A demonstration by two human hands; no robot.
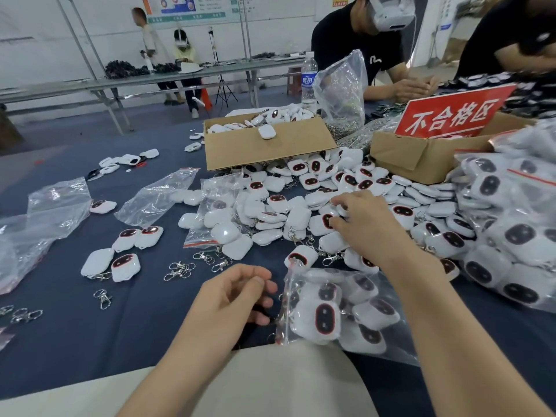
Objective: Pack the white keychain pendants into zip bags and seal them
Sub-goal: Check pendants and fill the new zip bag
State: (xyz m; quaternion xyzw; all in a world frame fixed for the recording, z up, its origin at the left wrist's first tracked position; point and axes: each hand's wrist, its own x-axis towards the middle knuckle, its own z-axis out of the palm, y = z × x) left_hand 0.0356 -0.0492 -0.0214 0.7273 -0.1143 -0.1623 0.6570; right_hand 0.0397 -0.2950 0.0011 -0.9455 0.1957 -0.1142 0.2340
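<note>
Pendants, white with dark oval faces: loose heap at table centre, spreading up to a cardboard box.

Right hand: reached into the heap, fingers curled round one piece.

Left hand: apart from the right, loosely curled, holding nothing visible, just beside the red-striped mouth of a part-filled zip bag at the near table edge.

Metal clasps: scattered just beyond the left hand.

Navy tablecloth: bare stretch on the left.

Empty bags: beyond it.

Filled bags: stacked along the right edge.
</note>
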